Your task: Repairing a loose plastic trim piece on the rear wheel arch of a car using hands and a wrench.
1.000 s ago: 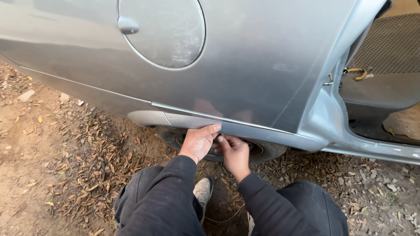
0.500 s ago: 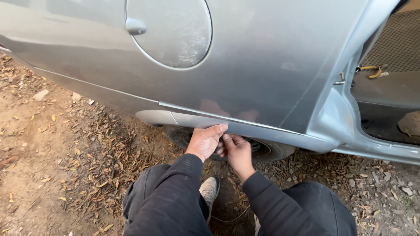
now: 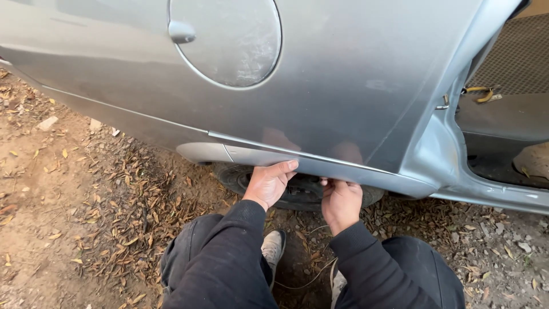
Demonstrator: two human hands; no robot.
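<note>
I crouch beside a silver car body panel [image 3: 343,74]. My left hand [image 3: 267,184] lies with straight fingers against the underside of the wheel arch lip [image 3: 257,155]. Just to its right, my right hand [image 3: 341,201] curls its fingers up over that lip's edge. Behind both hands, a dark tyre [image 3: 297,191] sits under the arch, mostly hidden. My sleeves and trousers are dark, and my shoe [image 3: 273,247] shows between my knees.
A round fuel flap [image 3: 229,40] sits high on the panel. At the right an open door frame [image 3: 446,143] shows a floor mat [image 3: 514,63] and a yellow hook. The dirt ground [image 3: 68,189] is strewn with dry leaves and small stones.
My hands have drawn slightly apart along the lip, the right one moving to the right. The view has shifted a little closer to the car.
</note>
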